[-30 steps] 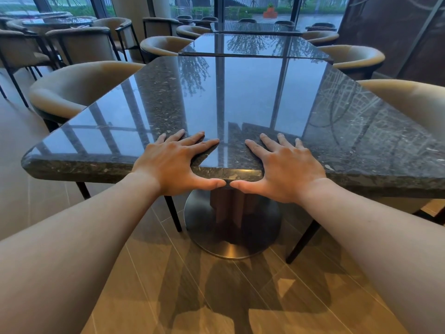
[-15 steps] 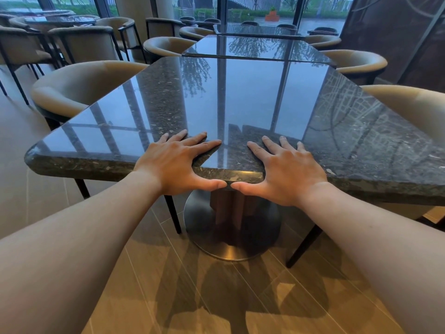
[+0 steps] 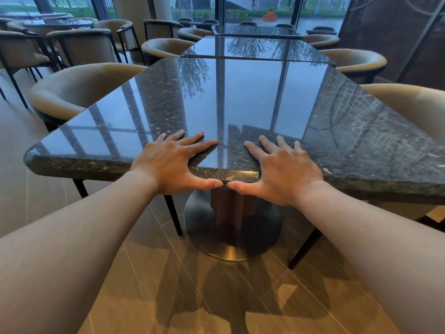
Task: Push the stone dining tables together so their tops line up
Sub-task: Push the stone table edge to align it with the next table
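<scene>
The near stone table [image 3: 240, 92] has a dark polished top and stands right in front of me. Its far edge meets the second stone table [image 3: 252, 48] along a thin dark seam, and the second top sits slightly to the right. My left hand [image 3: 173, 162] lies on the near edge with fingers spread flat on top and the thumb along the front rim. My right hand [image 3: 281, 169] mirrors it just to the right, the two thumb tips almost touching.
A round metal pedestal base [image 3: 231, 237] stands under the near table. Beige tub chairs flank it at left [image 3: 79, 88] and right [image 3: 409, 104], with more chairs [image 3: 354, 60] beside the second table. A third table [image 3: 257, 30] lies beyond, by the windows.
Both hands keep the same hold on the table edge. The table and chairs sit slightly lower and to the right in view; the seam to the second table looks about the same.
</scene>
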{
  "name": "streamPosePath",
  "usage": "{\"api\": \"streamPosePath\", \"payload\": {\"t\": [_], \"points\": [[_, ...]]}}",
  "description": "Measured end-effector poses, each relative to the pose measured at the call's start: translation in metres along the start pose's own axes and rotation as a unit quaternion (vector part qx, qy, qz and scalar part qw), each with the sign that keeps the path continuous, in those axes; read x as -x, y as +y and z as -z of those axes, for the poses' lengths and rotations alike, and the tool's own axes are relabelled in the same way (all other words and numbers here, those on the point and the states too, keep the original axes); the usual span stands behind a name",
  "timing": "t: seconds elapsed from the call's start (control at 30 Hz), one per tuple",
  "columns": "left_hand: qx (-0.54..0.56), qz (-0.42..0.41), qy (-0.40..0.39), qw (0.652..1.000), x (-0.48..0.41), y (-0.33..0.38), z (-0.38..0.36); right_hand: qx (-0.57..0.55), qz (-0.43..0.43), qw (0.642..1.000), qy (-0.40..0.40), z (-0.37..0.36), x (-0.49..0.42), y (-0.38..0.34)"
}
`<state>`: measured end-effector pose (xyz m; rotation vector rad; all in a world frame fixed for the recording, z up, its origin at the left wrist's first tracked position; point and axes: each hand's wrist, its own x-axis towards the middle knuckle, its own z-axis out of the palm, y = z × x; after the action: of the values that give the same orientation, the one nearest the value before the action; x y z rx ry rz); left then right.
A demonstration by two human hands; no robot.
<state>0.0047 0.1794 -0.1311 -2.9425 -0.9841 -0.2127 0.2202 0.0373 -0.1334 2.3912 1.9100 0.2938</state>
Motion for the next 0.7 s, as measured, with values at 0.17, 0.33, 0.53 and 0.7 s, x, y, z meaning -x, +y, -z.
{"api": "streamPosePath", "payload": {"t": [0.17, 0.33, 0.53, 0.7], "points": [[0.003, -0.002, 0.000, 1.000, -0.002, -0.004, 0.000, -0.001, -0.001, 1.000, 0.001, -0.002, -0.004, -0.002], [0.009, -0.002, 0.001, 1.000, -0.004, -0.007, -0.001, 0.003, -0.001, 1.000, 0.007, -0.003, -0.007, -0.003], [0.002, -0.004, 0.001, 1.000, -0.006, -0.012, 0.000, 0.006, -0.004, 1.000, 0.006, -0.003, -0.012, -0.006], [0.003, -0.004, 0.001, 1.000, -0.008, -0.016, -0.001, 0.005, -0.006, 1.000, 0.004, -0.003, -0.015, -0.009]]}}
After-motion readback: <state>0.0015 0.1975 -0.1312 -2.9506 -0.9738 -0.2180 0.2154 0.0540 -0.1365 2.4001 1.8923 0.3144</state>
